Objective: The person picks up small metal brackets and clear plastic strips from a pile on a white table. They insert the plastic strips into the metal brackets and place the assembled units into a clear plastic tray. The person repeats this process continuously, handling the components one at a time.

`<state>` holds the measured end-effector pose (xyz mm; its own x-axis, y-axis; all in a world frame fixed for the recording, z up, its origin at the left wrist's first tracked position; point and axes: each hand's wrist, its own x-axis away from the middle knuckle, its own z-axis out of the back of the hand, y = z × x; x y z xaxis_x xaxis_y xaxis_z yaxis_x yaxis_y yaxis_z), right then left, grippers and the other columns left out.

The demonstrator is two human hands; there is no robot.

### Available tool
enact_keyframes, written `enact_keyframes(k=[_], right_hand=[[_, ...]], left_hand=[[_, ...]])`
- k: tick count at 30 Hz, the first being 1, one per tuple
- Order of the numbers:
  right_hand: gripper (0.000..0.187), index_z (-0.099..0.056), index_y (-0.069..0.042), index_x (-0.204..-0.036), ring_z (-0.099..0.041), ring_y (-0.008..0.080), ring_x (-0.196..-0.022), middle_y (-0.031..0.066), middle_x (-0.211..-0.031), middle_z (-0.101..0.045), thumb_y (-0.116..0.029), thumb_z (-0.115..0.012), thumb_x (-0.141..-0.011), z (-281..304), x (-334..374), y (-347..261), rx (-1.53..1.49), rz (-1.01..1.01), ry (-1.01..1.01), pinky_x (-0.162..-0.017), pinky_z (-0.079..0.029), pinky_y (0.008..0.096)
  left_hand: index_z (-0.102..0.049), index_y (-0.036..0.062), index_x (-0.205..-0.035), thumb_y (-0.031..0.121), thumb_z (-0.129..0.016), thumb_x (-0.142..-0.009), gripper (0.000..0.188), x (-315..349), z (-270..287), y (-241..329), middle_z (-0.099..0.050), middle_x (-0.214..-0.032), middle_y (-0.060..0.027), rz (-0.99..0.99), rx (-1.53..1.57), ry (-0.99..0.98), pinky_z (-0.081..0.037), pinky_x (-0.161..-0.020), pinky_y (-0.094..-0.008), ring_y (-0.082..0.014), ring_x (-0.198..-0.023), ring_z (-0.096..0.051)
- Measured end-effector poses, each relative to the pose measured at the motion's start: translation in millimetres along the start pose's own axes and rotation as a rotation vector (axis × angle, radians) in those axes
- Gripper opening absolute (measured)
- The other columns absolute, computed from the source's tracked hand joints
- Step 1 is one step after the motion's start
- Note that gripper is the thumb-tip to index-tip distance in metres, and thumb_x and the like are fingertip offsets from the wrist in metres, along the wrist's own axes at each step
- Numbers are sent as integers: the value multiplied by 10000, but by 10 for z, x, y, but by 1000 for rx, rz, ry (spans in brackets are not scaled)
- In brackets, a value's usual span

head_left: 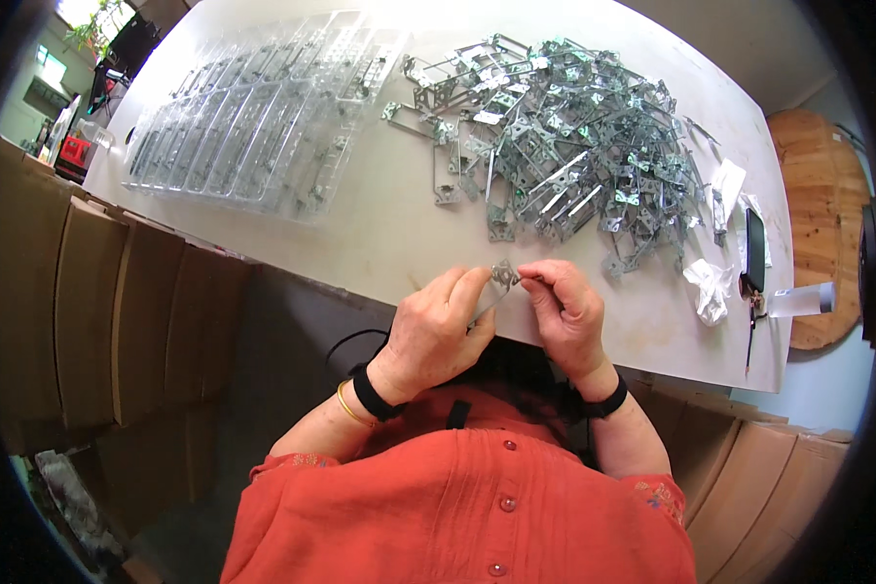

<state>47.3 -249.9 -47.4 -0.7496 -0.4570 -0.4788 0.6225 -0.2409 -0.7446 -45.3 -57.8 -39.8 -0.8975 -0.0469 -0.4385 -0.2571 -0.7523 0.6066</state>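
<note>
Small silver stamped-metal bracket [502,277], pinched between the fingertips of the left hand [438,326] and right hand [566,307] at the near edge of the white worktable [389,224]; far right, heap of like metal brackets [565,136]; far left, clear plastic trays [263,117].

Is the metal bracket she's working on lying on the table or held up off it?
Held up. Both hands, left and right, pinch the bracket between fingertips above the table edge, apart from the pile.
</note>
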Motion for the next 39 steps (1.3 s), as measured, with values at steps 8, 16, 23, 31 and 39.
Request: enact_keyframes(k=[8,16,23,31,39], right_hand=[[203,-767,-29,-1120,-756,321,-901,138,-1012,-773,48,-791,-934,5,-2,-12,17,31,-3,-781,-603,387],[208,-768,-37,-1114,-761,323,-912,132,-1018,-781,42,-794,-924,11,6,-17,-36,-7,-2,-795,-609,398],[186,-762,-46,-1098,-753,327,-898,128,-1011,-777,13,-801,-926,8,15,2,-24,3,-19,-782,-601,407],[151,-752,-62,-1051,-745,329,-900,118,-995,-764,-26,-813,-918,5,41,49,-32,4,9,-785,-592,414],[148,-743,-66,-1052,-742,335,-909,105,-993,-756,-58,-808,-920,-31,60,134,-50,57,55,-794,-591,427]], left_hand=[[-674,15,-1249,58,-826,-844,435,-19,9,20,-742,-1072,-166,-9,-7,0,-618,-764,-411,-360,-906,-756],[-676,17,-1255,52,-839,-827,460,-31,1,22,-747,-1064,-173,-2,10,-5,-628,-797,-415,-356,-922,-764],[-678,5,-1272,31,-841,-814,487,-19,8,5,-753,-1068,-185,-1,-4,-23,-632,-818,-420,-357,-939,-768],[-682,-7,-1266,33,-845,-827,470,-35,9,17,-755,-1073,-194,-9,-27,-49,-627,-824,-419,-358,-950,-771],[-692,21,-1297,4,-842,-831,490,8,-34,-44,-724,-1040,-110,3,-36,-39,-532,-649,-332,-204,-724,-642]])
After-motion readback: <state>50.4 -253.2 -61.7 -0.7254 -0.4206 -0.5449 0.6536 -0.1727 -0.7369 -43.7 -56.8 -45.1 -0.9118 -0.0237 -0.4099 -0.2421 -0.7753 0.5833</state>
